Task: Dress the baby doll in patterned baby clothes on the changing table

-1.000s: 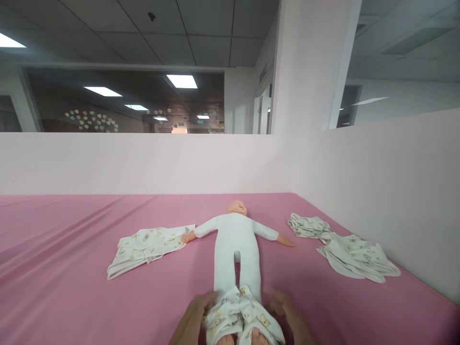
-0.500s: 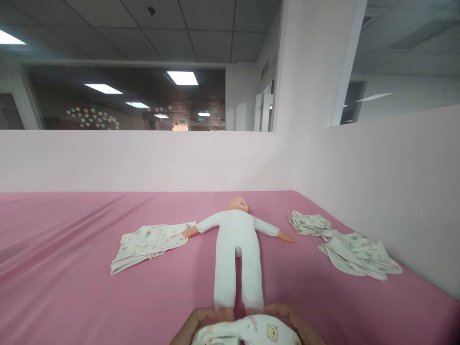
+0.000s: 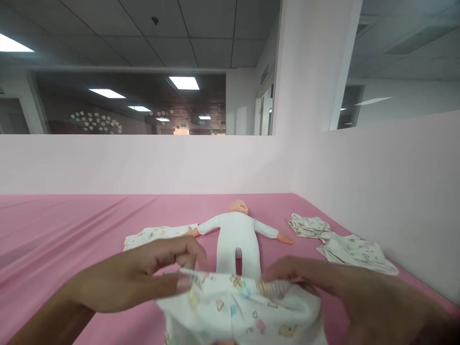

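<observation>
A pair of white printed baby pants [image 3: 247,306] is stretched out close to me, over the lower legs of a baby doll [image 3: 237,235]. My left hand [image 3: 143,273] pinches the top edge at its left corner, fingertips a little blurred. At the other corner my right hand [image 3: 316,282] grips the same edge, its fingers partly tucked behind the cloth. The doll lies on its back in a white bodysuit, arms spread and head away from me. Its feet are mostly hidden by the pants.
Folded printed cloth [image 3: 158,233] lies by the doll's arm on the left, partly behind my hand. Two crumpled garments, one small [image 3: 309,225] and one larger [image 3: 359,254], lie on the right. A pink sheet [image 3: 89,230] covers the surface, bounded by white walls [image 3: 143,163].
Both hands have risen from beside the doll's feet and moved apart. The pants' edge has been lifted and spread, now covering the doll's lower legs from view.
</observation>
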`<state>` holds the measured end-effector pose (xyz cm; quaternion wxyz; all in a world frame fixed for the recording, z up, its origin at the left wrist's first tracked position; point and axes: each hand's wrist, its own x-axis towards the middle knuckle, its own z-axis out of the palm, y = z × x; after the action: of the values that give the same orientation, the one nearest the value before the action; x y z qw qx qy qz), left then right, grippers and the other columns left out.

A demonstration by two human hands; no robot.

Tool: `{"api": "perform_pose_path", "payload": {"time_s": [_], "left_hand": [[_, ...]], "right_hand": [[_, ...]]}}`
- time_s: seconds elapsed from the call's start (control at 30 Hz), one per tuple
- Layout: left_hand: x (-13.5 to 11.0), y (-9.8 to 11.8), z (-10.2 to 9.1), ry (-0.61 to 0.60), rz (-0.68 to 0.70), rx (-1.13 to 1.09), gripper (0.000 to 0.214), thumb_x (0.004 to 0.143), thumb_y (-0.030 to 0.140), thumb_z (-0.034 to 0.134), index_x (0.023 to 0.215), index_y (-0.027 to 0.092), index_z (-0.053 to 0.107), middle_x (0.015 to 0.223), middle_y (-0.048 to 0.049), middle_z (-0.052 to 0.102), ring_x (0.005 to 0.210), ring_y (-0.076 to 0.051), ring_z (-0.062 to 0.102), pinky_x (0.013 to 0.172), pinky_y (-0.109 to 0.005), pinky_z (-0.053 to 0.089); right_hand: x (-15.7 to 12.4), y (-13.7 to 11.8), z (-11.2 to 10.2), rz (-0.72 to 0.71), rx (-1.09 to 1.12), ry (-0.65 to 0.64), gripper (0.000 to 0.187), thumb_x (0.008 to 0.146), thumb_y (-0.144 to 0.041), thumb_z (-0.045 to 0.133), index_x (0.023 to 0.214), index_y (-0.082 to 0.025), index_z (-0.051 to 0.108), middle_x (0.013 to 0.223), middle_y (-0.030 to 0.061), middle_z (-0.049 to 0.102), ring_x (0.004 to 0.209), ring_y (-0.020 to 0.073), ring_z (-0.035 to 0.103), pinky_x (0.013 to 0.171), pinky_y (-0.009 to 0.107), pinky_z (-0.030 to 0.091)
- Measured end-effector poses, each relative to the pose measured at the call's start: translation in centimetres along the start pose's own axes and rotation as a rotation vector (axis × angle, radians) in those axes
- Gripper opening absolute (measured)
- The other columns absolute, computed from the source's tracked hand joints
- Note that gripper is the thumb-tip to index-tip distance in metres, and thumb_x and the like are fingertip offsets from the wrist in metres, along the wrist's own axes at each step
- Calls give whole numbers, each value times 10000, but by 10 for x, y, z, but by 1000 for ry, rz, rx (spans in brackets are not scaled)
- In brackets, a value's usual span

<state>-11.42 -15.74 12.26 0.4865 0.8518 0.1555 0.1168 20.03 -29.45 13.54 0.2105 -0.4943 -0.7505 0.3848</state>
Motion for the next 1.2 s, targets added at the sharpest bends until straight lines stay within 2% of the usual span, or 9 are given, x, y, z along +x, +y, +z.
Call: {"api": "perform_pose_path", "payload": {"time_s": [0.17, 0.33, 0.47, 0.57, 0.7, 0.83, 0.93, 1.03, 1.2], "left_hand": [[-4, 39, 6, 362, -39, -121, 409, 748, 246, 685, 1152, 192, 641, 764, -17, 604, 663, -142, 592, 551, -205, 456], [2, 64, 3, 519, -59, -214, 411, 683, 217, 731, 1090, 198, 674, 669, -15, 635, 557, -163, 602, 504, -234, 466], [22, 74, 8, 683, 48, -166, 523, 737, 267, 698, 1239, 192, 575, 639, 6, 628, 516, -137, 577, 474, -206, 432], [36, 80, 26, 708, 93, -185, 575, 798, 303, 649, 1334, 189, 476, 697, -2, 648, 572, -146, 609, 529, -237, 472], [42, 83, 55, 668, 131, -200, 551, 826, 309, 626, 1343, 220, 457, 900, -44, 683, 782, -190, 670, 662, -300, 529], [37, 81, 70, 715, 163, -175, 534, 819, 323, 631, 1326, 243, 486, 1071, -69, 671, 938, -225, 662, 733, -314, 549], [32, 82, 72, 698, 160, -155, 533, 799, 334, 645, 1310, 251, 517, 1132, -68, 659, 1040, -256, 631, 815, -347, 546], [25, 78, 77, 658, 150, -61, 523, 775, 355, 666, 1281, 283, 555, 1244, -52, 609, 1200, -293, 536, 926, -384, 505], [23, 47, 103, 884, 109, -41, 924, 657, 416, 774, 1453, 342, 312, 1446, -75, 426, 1384, -366, 292, 998, -461, 445]], "right_hand": [[-6, -21, -11, -23, 10, 273, 370, 823, -473, 592, 1113, -250, 646, 975, 43, 649, 868, 188, 597, 743, 297, 500], [0, -41, -10, -49, -114, 588, 239, 790, -404, 640, 951, -234, 685, 834, 22, 650, 728, 153, 577, 617, 251, 476], [13, -52, -6, -3, -86, 831, 218, 808, -412, 605, 883, -215, 662, 622, -18, 539, 510, 90, 459, 412, 188, 322], [22, -65, 10, -9, 31, 872, 215, 833, -408, 564, 876, -208, 632, 563, -40, 470, 442, 70, 396, 378, 182, 284], [26, -83, 45, -86, 108, 827, 219, 843, -389, 548, 993, -235, 588, 627, -39, 532, 431, 70, 425, 373, 185, 310], [30, -81, 67, -159, -19, 897, 444, 700, -317, 707, 1103, -260, 531, 804, 8, 608, 605, 140, 558, 455, 220, 395], [36, -67, 68, -198, -132, 952, 567, 675, -270, 720, 1190, -279, 484, 889, 38, 617, 724, 201, 594, 515, 256, 427], [41, -56, 61, -181, -120, 942, 481, 792, -230, 578, 1248, -300, 444, 897, 31, 618, 732, 188, 600, 532, 258, 439], [42, -58, 45, -195, 105, 911, 304, 874, -297, 491, 1177, -276, 491, 855, 7, 606, 663, 140, 582, 509, 236, 442]]}}
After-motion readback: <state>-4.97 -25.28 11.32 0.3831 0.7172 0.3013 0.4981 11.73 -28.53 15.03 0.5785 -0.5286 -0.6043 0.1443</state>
